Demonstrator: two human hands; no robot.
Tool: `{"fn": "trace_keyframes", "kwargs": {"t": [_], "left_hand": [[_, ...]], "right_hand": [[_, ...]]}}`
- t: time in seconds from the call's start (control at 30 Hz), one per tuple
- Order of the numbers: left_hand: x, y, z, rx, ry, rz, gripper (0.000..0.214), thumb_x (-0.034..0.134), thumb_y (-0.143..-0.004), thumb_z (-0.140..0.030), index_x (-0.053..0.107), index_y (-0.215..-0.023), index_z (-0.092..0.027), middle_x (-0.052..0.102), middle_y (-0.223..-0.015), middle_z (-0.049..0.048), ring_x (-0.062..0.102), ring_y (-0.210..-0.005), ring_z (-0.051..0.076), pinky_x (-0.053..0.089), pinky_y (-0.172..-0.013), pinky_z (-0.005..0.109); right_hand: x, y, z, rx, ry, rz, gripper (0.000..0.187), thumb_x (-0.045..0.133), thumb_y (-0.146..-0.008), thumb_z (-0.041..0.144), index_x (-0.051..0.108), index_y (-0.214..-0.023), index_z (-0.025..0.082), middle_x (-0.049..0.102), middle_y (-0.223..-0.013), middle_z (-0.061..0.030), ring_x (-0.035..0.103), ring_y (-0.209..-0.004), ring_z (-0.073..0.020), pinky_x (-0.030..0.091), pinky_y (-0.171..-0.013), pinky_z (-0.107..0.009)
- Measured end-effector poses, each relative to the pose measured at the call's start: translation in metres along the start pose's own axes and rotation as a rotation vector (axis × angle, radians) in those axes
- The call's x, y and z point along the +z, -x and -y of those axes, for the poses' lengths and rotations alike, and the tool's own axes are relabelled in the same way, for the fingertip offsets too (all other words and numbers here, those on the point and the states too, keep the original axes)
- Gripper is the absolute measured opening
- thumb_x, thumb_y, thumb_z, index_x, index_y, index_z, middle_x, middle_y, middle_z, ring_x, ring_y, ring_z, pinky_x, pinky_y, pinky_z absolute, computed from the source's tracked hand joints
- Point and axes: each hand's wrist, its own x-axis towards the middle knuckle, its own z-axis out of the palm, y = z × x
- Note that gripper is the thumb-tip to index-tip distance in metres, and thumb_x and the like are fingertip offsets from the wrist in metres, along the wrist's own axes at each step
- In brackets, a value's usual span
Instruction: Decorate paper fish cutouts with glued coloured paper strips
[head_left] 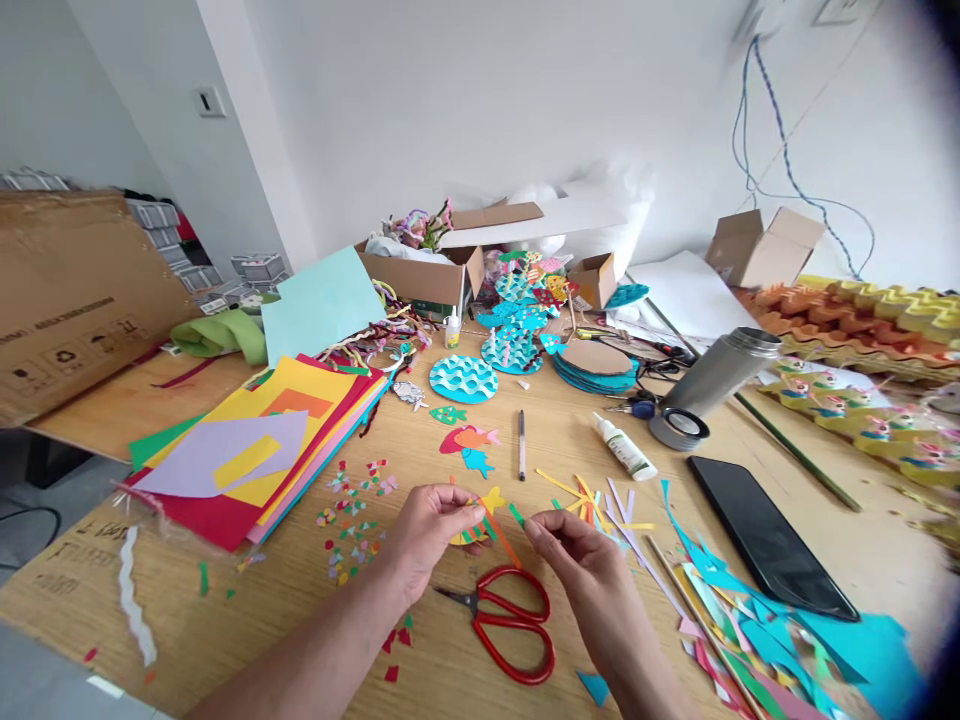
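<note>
My left hand [435, 522] pinches a yellow paper fish [492, 499] with green and orange strips lying across it. The fingers hide part of its body. Just to the right, my right hand [576, 548] pinches a short green paper strip [517, 515] between thumb and forefinger, close to the fish. Below both hands lie red-handled scissors [475, 602], blades pointing left. Beyond the hands rest a blue paper fish [477, 461], a red and orange paper fish [459, 438] and a green paper fish [448, 414]. A pen [522, 446] lies behind them.
Paper confetti [346, 541] lies left of my hands, beside stacked coloured paper [292, 430]. On the right are a glue bottle [624, 448], thin paper strips [592, 500], a phone [769, 535], blue scraps [862, 640] and a metal flask [720, 370]. Wavy blue card pieces [463, 380] stand farther back.
</note>
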Motion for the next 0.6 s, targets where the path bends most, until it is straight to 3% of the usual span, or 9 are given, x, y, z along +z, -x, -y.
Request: {"fn": "trace_keyframes", "kwargs": {"t": [0.17, 0.3, 0.43, 0.6], "left_hand": [[0.0022, 0.0010, 0.0023, -0.006, 0.006, -0.014, 0.040, 0.081, -0.055, -0.039, 0.069, -0.081, -0.011, 0.070, -0.075, 0.0068, 0.063, -0.065, 0.018, 0.051, -0.054, 0.028], [0.0029, 0.0002, 0.0057, 0.007, 0.001, 0.000, 0.036, 0.081, -0.057, -0.038, 0.069, -0.077, -0.011, 0.067, -0.071, 0.0049, 0.060, -0.063, 0.016, 0.051, -0.053, 0.027], [0.0022, -0.0011, 0.0072, 0.004, 0.002, 0.010, 0.036, 0.081, -0.056, -0.040, 0.069, -0.074, -0.011, 0.065, -0.068, 0.0035, 0.058, -0.063, 0.015, 0.051, -0.052, 0.025], [0.0014, -0.0011, 0.0084, -0.003, -0.013, 0.029, 0.036, 0.079, -0.058, -0.042, 0.068, -0.074, -0.012, 0.067, -0.068, 0.0048, 0.060, -0.058, 0.015, 0.050, -0.053, 0.026]], "right_hand": [[0.0081, 0.0031, -0.0027, 0.035, -0.085, 0.055, 0.038, 0.071, -0.068, 0.053, 0.062, -0.070, 0.016, 0.053, -0.059, 0.0019, 0.042, -0.055, -0.0111, 0.032, -0.052, -0.023], [0.0089, 0.0025, -0.0047, 0.024, -0.048, 0.037, 0.038, 0.069, -0.069, 0.053, 0.063, -0.071, 0.016, 0.056, -0.058, 0.0008, 0.045, -0.053, -0.0119, 0.034, -0.051, -0.024], [0.0075, 0.0024, -0.0053, -0.070, 0.063, -0.042, 0.034, 0.066, -0.074, 0.051, 0.066, -0.075, 0.018, 0.068, -0.071, -0.0053, 0.059, -0.067, -0.0191, 0.044, -0.064, -0.030], [0.0072, 0.0043, -0.0080, -0.166, 0.171, -0.128, 0.028, 0.064, -0.077, 0.047, 0.069, -0.079, 0.020, 0.071, -0.078, -0.0065, 0.064, -0.077, -0.0230, 0.046, -0.075, -0.035]]}}
